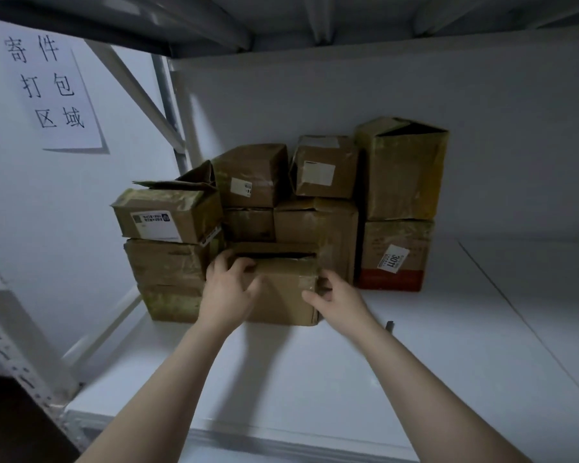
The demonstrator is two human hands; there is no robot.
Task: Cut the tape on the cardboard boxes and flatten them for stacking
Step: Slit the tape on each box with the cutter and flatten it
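A small brown cardboard box (283, 292) stands at the front of a pile of several cardboard boxes (318, 182) on a white shelf (315, 379). My left hand (229, 290) grips the box's upper left corner, fingers curled over its top edge. My right hand (336, 300) holds its right side, thumb on the front face and fingers round the corner. A small dark object, perhaps a cutter (389, 325), lies on the shelf just right of my right wrist.
Taller boxes (403, 172) are stacked at the right of the pile, one with a red base (390, 280). A paper sign (51, 88) hangs on the left wall. Metal rack posts (178, 128) stand at the left, another shelf overhead.
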